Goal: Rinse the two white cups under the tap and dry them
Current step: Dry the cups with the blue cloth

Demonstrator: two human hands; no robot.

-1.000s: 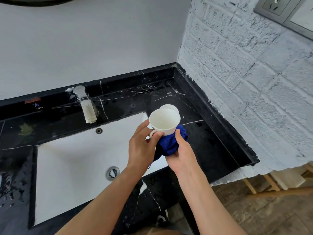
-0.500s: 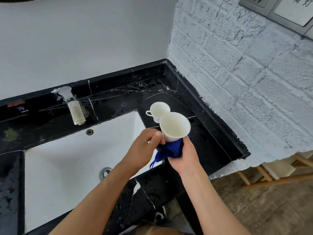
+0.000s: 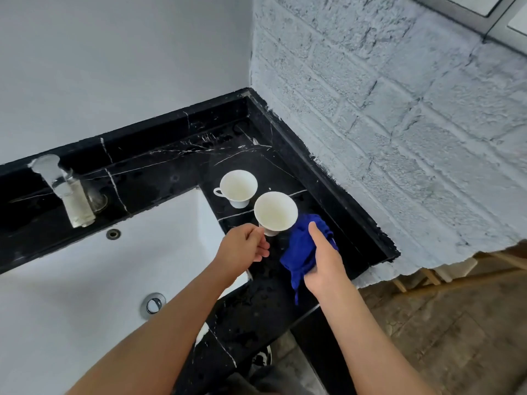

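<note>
Risk: left hand [image 3: 242,246] pinching the near cup [image 3: 275,213] could knock the far cup [image 3: 238,187]; right hand [image 3: 323,262] grips the cloth [image 3: 299,249].

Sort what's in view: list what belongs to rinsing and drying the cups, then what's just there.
Job:
- held white cup, in the left hand
- second white cup, on the black counter
- blue cloth, in the right hand
- tap
- sink

Just there:
- brick wall
- wall switches

Black white-veined marble counter [image 3: 176,163] wet with droplets, white sink [image 3: 71,280] sunk into it, chrome tap [image 3: 68,195] at the back — one white cup [image 3: 238,187] upright near the corner
</note>
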